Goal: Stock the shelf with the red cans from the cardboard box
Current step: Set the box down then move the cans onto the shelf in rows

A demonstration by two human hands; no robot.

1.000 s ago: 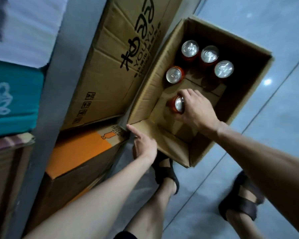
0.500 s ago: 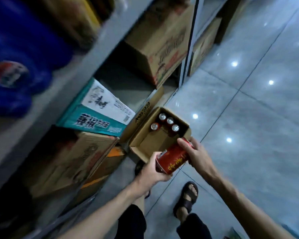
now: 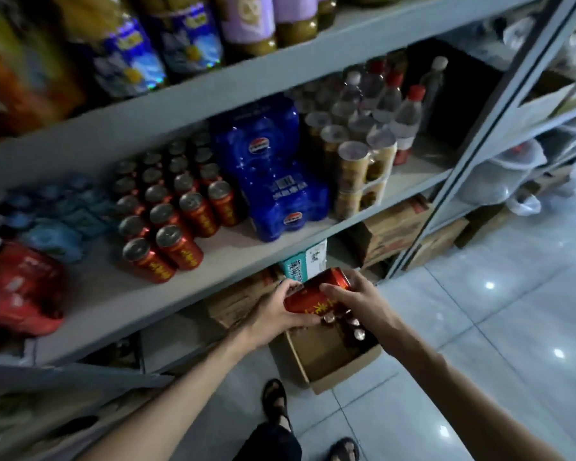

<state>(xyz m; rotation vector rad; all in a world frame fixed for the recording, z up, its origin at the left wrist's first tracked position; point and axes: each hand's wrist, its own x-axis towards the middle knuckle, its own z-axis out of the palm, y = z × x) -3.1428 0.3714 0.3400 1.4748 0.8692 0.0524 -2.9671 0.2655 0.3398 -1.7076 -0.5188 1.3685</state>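
- Over glossy floor tiles (image 3: 499,344), left hand (image 3: 276,314) and right hand (image 3: 359,301) both grip one red can (image 3: 313,294)
- grey shelf (image 3: 233,257) holds matching cans (image 3: 177,224), yellow lettering unreadable

1. Grey shelf (image 3: 107,291) is carrying rows of upright red cans (image 3: 193,211), with a blue shrink-wrapped pack (image 3: 273,171) standing just beside them.
2. Tiled floor (image 3: 496,344) is bearing an open cardboard box (image 3: 316,354), sitting near the shelf's foot.
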